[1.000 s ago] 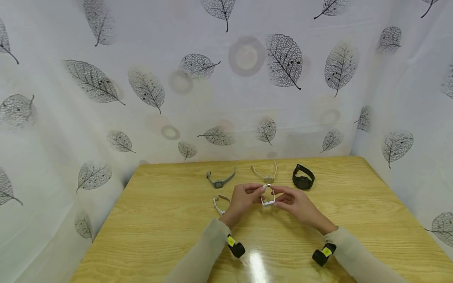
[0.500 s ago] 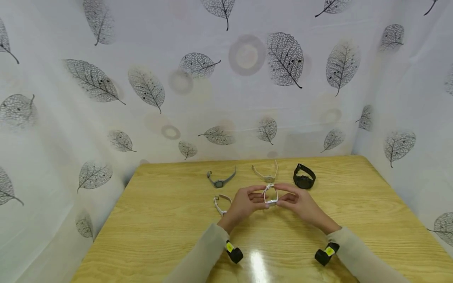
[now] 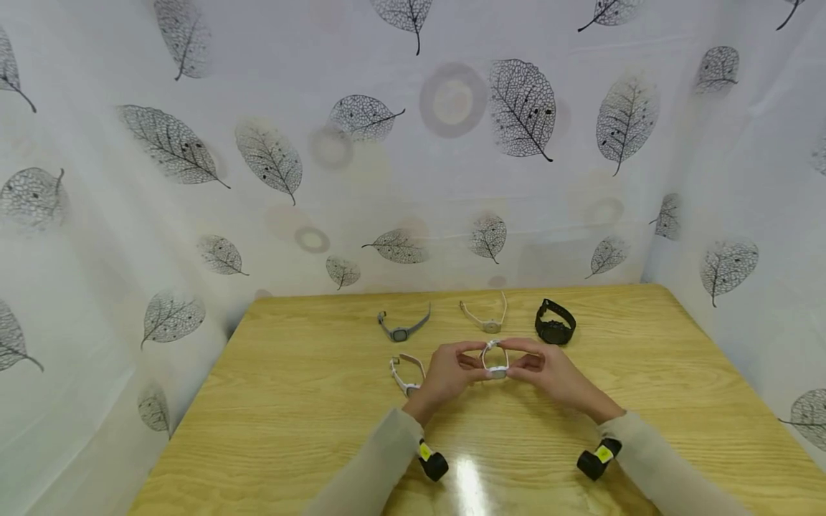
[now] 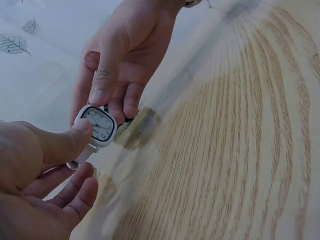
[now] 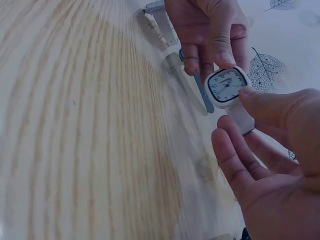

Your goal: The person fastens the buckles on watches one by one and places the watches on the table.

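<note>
A white wristwatch [image 3: 497,373] with a rounded square dial is held up above the table between both hands, its strap looped into a ring. My left hand [image 3: 447,374] pinches it from the left, thumb on the edge of the case [image 4: 99,125]. From the other side my right hand [image 3: 548,369] grips it, its thumb against the case [image 5: 227,86]. In the head view the fingers of both hands meet the strap near the top of the loop. The dial faces back toward the wrists, with numerals and hands visible.
Behind the hands lie a grey watch [image 3: 400,334], a cream watch [image 3: 492,326] and a black watch [image 3: 553,331]. Another white watch [image 3: 399,376] lies left of my left hand, partly covered by it. A leaf-patterned curtain [image 3: 413,179] rises beyond the wooden table [image 3: 290,430].
My left thumb has moved from the top of the strap down to the watch case. Both hands have shifted slightly right with the watch, and its dial has turned more toward the head camera.
</note>
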A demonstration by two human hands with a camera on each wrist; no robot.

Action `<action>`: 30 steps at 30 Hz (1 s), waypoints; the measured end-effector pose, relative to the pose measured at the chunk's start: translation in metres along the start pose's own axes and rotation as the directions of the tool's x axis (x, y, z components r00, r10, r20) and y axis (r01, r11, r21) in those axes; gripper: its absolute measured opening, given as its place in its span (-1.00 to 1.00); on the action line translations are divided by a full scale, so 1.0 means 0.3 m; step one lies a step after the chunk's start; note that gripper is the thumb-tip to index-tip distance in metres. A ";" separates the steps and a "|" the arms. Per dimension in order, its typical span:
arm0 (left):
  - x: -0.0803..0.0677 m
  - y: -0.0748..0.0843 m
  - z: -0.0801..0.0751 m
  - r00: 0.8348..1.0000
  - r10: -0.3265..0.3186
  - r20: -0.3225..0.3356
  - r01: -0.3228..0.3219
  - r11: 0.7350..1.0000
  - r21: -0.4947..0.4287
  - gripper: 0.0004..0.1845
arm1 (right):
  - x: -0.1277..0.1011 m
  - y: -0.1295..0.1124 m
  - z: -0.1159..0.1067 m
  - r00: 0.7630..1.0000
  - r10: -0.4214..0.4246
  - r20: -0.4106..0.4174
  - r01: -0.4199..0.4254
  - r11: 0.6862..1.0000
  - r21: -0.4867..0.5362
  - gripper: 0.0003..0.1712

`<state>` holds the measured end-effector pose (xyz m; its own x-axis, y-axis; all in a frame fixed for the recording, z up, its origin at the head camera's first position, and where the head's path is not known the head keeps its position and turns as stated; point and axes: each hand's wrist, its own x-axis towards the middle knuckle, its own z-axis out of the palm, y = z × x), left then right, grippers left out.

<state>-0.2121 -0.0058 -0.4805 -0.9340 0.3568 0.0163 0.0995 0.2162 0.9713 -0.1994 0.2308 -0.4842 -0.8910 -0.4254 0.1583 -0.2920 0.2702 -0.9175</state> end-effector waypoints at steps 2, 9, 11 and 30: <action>0.006 0.001 0.004 1.000 -0.018 -0.009 0.018 0.998 0.053 -0.47 | 0.005 0.002 -0.009 1.000 0.013 0.017 -0.012 0.999 -0.045 -0.43; 0.023 -0.005 0.021 0.999 -0.028 -0.038 0.033 0.989 0.142 -0.49 | 0.024 0.003 -0.028 0.997 0.052 0.050 -0.043 0.986 -0.162 -0.44; 0.024 -0.005 0.024 0.998 -0.044 -0.038 0.049 0.989 0.142 -0.50 | 0.027 0.004 -0.031 0.996 0.060 0.059 -0.048 0.981 -0.188 -0.45; 0.044 -0.026 0.038 1.000 0.005 -0.024 0.003 0.953 0.303 -0.54 | 0.046 0.017 -0.032 0.984 0.147 0.099 -0.119 0.961 -0.250 -0.48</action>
<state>-0.2214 0.0077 -0.4906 -0.9416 0.3356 0.0266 0.1960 0.4823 0.8538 -0.2166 0.2347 -0.4830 -0.8855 -0.4644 -0.0156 -0.2617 0.5262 -0.8091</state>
